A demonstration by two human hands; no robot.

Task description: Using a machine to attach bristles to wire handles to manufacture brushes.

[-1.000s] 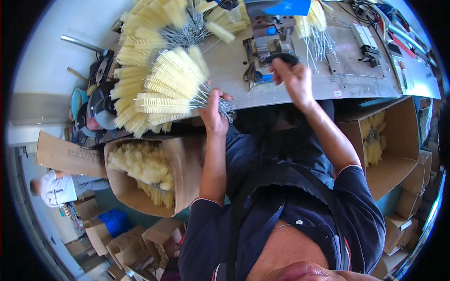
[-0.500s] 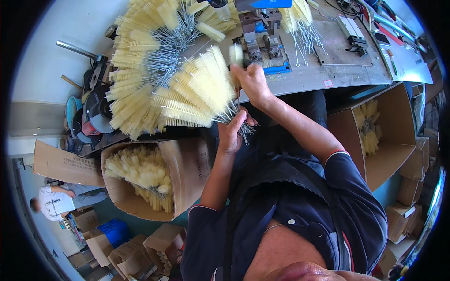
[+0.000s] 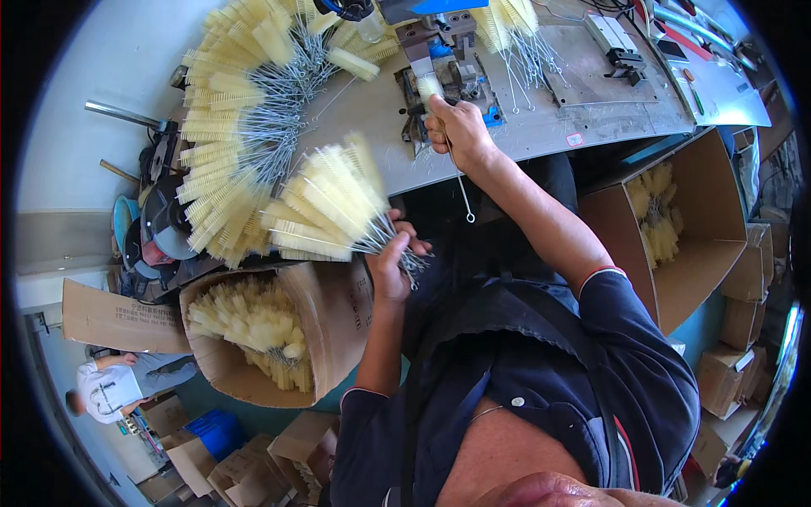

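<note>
A fanned bundle of cream bottle brushes [image 3: 325, 203] is gripped by its twisted-wire stems in my left hand [image 3: 394, 262], just off the table's front edge. My right hand [image 3: 463, 135] is closed around a single bottle brush [image 3: 429, 86]. Its bristle head points away from me at the small bench machine [image 3: 456, 63], and its wire stem hangs back below my wrist, ending in a loop. Whether the bristles touch the machine I cannot tell. Many more brushes [image 3: 245, 127] lie in a curved heap on the table's left, stems turned inward.
Another brush pile [image 3: 515, 34] lies right of the machine. An open carton [image 3: 317, 338] with brushes stands below left, another carton [image 3: 701, 253] at right. A grinder-like machine [image 3: 165, 220] sits beside the table's left edge. A person [image 3: 118, 384] stands far left.
My right hand has moved forward with one brush, away from the bundle, to the machine. My left hand has drawn the bundle slightly left and nearer to me. The view has shifted a little.
</note>
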